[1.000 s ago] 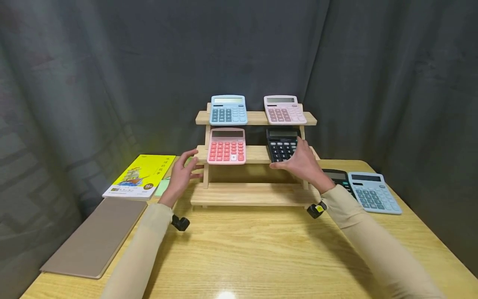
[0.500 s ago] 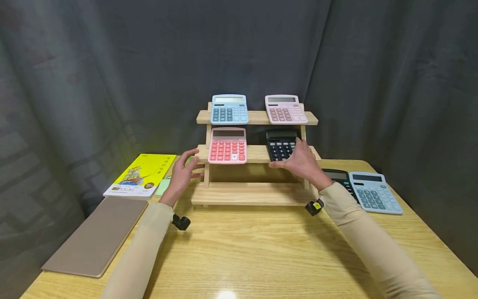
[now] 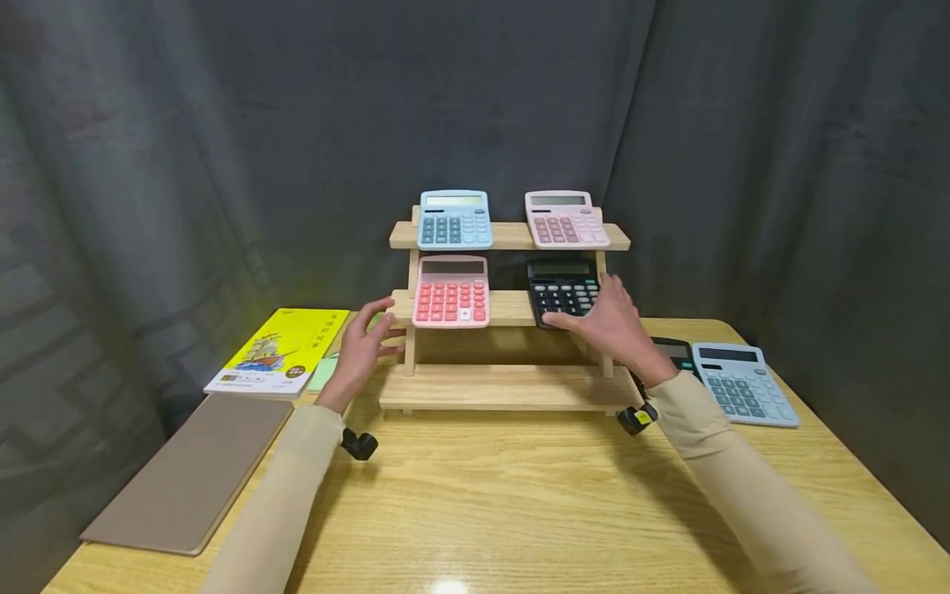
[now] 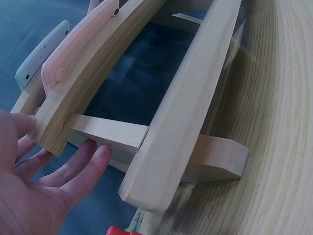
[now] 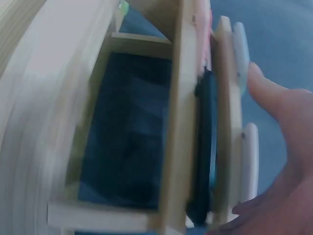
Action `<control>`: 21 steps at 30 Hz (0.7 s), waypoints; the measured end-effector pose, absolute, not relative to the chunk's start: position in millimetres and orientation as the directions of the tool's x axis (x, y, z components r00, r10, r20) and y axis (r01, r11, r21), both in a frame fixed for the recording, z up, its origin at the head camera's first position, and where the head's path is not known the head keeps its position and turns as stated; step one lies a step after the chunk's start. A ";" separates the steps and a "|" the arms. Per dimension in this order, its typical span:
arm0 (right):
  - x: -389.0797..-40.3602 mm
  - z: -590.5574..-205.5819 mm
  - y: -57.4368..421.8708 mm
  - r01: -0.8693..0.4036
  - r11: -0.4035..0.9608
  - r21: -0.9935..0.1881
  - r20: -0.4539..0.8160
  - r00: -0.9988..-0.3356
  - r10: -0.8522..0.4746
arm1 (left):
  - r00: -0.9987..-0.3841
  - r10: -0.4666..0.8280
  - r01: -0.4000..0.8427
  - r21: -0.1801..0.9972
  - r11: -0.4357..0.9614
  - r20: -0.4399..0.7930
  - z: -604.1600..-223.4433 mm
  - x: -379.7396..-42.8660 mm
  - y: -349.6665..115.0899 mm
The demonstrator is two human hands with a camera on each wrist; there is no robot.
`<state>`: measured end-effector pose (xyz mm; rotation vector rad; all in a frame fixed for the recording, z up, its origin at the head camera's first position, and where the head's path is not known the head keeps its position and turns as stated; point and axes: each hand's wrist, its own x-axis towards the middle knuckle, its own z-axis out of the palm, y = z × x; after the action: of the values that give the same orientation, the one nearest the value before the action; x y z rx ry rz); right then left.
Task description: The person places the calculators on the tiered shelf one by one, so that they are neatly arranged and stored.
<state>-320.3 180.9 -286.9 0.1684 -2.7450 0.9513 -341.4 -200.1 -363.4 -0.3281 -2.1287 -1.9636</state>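
Note:
My left hand (image 3: 359,351) holds the left end of the middle shelf of a three-tier wooden rack (image 3: 512,388); in the left wrist view its fingers (image 4: 80,178) lie about the board's end and beside the leg. A black calculator (image 3: 557,289) leans on that shelf at the right. Spread over its lower right side is my right hand (image 3: 612,326), and in the right wrist view the thumb stands apart from the calculator. A pink calculator (image 3: 451,290) leans at the left of the same shelf. Light blue (image 3: 454,220) and pale pink (image 3: 566,220) calculators lean on the top shelf.
On the table at right lie another black calculator (image 3: 674,351) and a light blue one (image 3: 745,384). A yellow book (image 3: 278,351), a green item (image 3: 322,373) and a brown notebook (image 3: 189,470) lie at left. A dark curtain (image 3: 475,99) hangs behind.
My right hand has shifted slightly right and now shows more of the black calculator, which sits a touch lower left on the shelf. My left hand has stayed at the shelf's end.

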 end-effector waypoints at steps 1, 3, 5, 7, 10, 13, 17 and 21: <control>-316.8 -285.2 185.1 -0.179 0.771 -0.611 0.260 -0.965 -0.018 | -0.949 0.010 0.316 0.945 0.082 0.316 -363.5 -341.1 -199.8; -309.9 -283.5 195.2 -0.166 0.756 -0.633 0.277 -0.961 0.020 | -0.946 0.008 0.323 0.943 0.084 0.324 -363.6 -340.7 -199.3; -303.3 -284.8 206.6 -0.152 0.744 -0.650 0.302 -0.951 0.069 | -0.945 0.009 0.327 0.941 0.089 0.327 -363.7 -340.3 -199.0; -297.1 -288.9 218.9 -0.138 0.738 -0.660 0.323 -0.940 0.113 | -0.946 0.010 0.324 0.941 0.096 0.325 -363.7 -340.1 -198.9; -289.7 -298.6 237.0 -0.107 0.733 -0.672 0.333 -0.928 0.169 | -0.948 0.014 0.317 0.944 0.094 0.317 -363.0 -339.6 -199.1; -283.0 -313.8 255.5 -0.112 0.749 -0.653 0.353 -0.920 0.170 | -0.949 0.014 0.316 0.944 0.090 0.316 -362.3 -339.1 -199.2; -274.4 -341.7 278.4 -0.127 0.800 -0.586 0.341 -0.934 0.102 | -0.946 0.011 0.323 0.942 0.092 0.323 -362.6 -339.2 -199.4; -269.3 -367.3 295.4 -0.084 0.849 -0.521 0.256 -0.965 0.062 | -0.948 0.013 0.318 0.943 0.101 0.318 -363.6 -339.6 -199.5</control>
<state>-269.3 295.4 -367.3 0.0171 -2.7629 0.7966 -339.6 -199.5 -363.6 -0.3301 -2.1477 -1.9364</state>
